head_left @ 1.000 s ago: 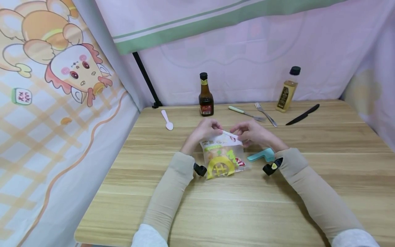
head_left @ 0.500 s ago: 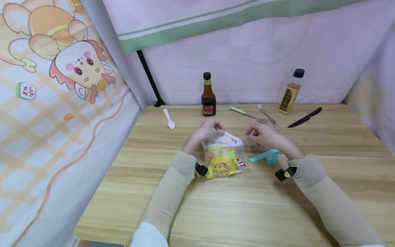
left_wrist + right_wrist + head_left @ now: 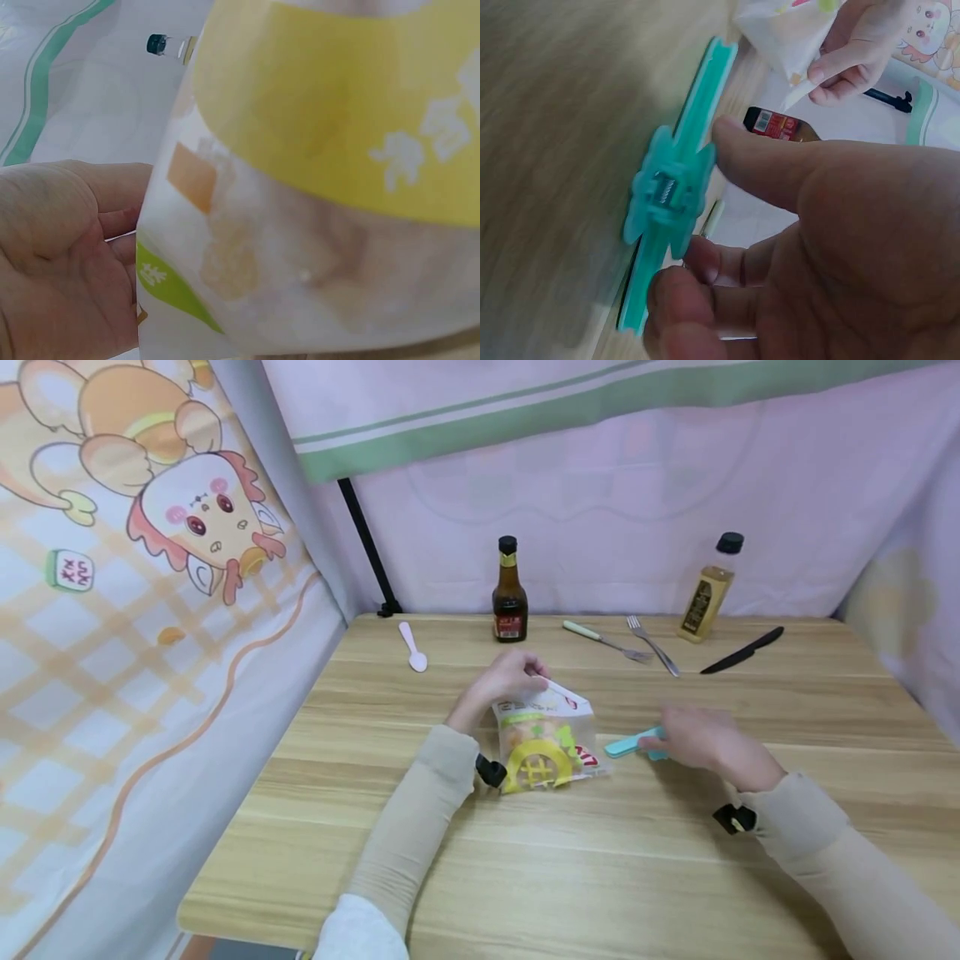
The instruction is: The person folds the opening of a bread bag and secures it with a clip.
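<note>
"What's on that pale wood-grain table (image 3: pixel 337 843)?"

"Toward the back, a pale-pink spoon (image 3: pixel 413 647), then an upright dark-brown bottle (image 3: pixel 510 600) with a red label and black cap."

"And right of that?"

"A pale-green-handled metal fork (image 3: pixel 603 641), an all-silver fork (image 3: pixel 653 646), a clear black-capped bottle of yellow liquid (image 3: pixel 706 589), a black knife (image 3: pixel 742 652)."

"Nearer the middle?"

"A long teal plastic clip (image 3: pixel 624 745), lying on the wood."

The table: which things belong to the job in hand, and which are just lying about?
Likely the job:
food bag, held by the left hand
turquoise clip, at the right hand

Seemingly lying about:
pink spoon
dark bottle
green-handled fork
plain fork
golden bottle
black knife
</note>
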A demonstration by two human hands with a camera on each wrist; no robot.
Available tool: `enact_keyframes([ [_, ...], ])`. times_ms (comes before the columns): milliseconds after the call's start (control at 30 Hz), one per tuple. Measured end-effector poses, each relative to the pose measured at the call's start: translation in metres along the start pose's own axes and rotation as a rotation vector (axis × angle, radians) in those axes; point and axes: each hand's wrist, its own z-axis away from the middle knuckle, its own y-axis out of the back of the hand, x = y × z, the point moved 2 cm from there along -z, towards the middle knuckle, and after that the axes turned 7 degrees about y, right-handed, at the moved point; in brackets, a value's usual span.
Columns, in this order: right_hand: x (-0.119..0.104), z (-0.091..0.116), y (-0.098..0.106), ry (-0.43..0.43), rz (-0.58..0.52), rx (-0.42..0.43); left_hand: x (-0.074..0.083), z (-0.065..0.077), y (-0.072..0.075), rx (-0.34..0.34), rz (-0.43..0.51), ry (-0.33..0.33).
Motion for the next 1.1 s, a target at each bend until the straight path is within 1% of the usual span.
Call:
enact_keyframes([
  [100, 0.003, 0.002, -0.002, -0.03, 0.026, -0.005, -0.002, -0.001, 0.0, -0.006, 0.016, 0.0],
  [200, 0.005, 0.002, -0.003, -0.055, 0.03, -0.013, -0.004, -0.001, 0.0, -0.007, 0.029, 0.002],
  [400, 0.011, -0.004, -0.002, -0.031, -0.017, -0.008, -0.005, 0.0, 0.0, 0.003, 0.026, -0.01],
  [500, 0.013, -0.01, 0.002, -0.006, -0.093, -0.003, -0.004, 0.0, 0.0, 0.006, 0.023, -0.016],
  [567, 0.014, -0.014, 0.004, 0.015, -0.172, -0.008, -0.004, -0.001, 0.0, 0.007, 0.021, -0.021],
  [667, 0.016, -0.022, 0.007, 0.063, -0.3, -0.006, -0.003, -0.001, -0.001, 0.001, 0.015, -0.022],
  [833, 0.022, -0.035, 0.01, 0.127, -0.555, 0.024, 0.0, 0.0, -0.002, 0.0, 0.004, -0.022],
  [933, 0.026, -0.041, 0.015, 0.129, -0.681, 0.039, 0.002, 0.0, -0.001, 0.002, 0.003, -0.026],
  [1000, 0.027, -0.043, 0.019, 0.129, -0.724, 0.055, 0.002, 0.0, -0.001, 0.001, 0.001, -0.027],
  [1100, 0.025, -0.047, 0.026, 0.13, -0.716, 0.089, 0.003, 0.001, -0.001, -0.001, -0.003, -0.032],
])
